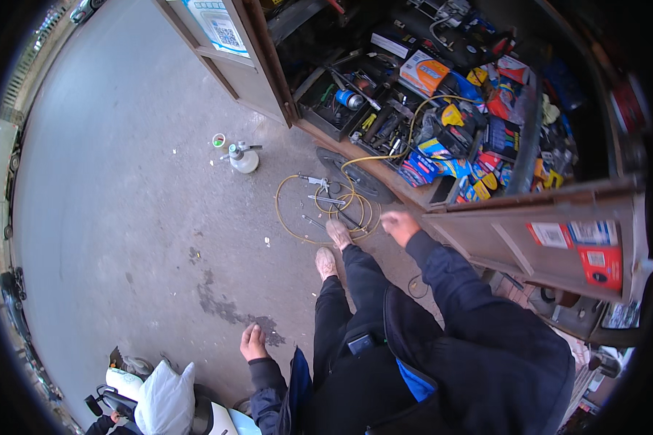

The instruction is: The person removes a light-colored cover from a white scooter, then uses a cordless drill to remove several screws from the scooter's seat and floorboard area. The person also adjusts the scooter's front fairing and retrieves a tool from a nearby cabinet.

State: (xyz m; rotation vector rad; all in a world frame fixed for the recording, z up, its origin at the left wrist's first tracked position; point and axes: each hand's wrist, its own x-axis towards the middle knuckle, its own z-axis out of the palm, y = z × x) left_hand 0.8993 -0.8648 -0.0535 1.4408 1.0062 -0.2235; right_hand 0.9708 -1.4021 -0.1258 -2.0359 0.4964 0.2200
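Observation:
My left hand [253, 342] hangs at my left side over the pavement, its fingers curled in loosely, and I see nothing in it. Out to the right, my right hand [400, 226] also has its fingers curled, with no object showing in it. Just left of that hand, a coiled yellow air hose [276, 206] lies on the ground by my shoes. An air blow gun [313, 180] sits at the coil's upper edge, among a few metal tools [327, 200]. Neither hand touches them.
An open cabinet [406, 190] crammed with tools and boxed parts stands ahead right, its doors [243, 72] swung outward. A pale spray bottle [244, 159] and a small cup [219, 141] stand on the pavement. A scooter with a white bag [165, 402] is at lower left.

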